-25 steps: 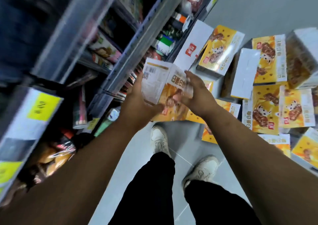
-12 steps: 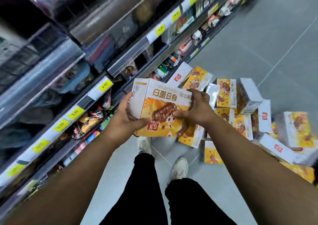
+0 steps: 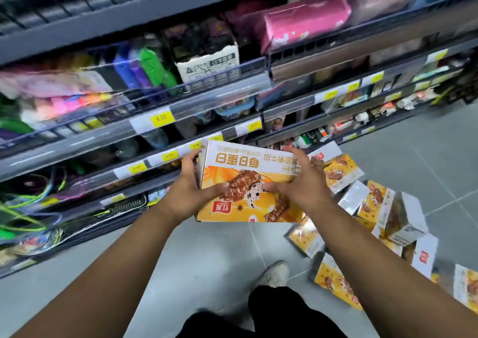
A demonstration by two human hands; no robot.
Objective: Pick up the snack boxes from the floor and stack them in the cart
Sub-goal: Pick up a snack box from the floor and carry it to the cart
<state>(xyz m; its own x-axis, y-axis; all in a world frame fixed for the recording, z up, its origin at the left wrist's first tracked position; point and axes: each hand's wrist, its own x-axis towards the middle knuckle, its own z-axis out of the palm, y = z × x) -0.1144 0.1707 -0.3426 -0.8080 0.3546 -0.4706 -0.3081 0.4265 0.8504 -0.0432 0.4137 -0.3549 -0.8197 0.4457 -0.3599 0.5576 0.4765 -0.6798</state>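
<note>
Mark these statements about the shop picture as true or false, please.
1. The left hand and right hand both grip one yellow snack box. True.
2. More snack boxes lie on the grey floor. True.
3. The held box rests on the floor. False: the hands hold it above the floor.
4. A cart stands beside the person. False: no cart is in view.
5. A white shoe shows. True.

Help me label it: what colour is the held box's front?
Snack box: orange-yellow with a white band; head view.
</note>
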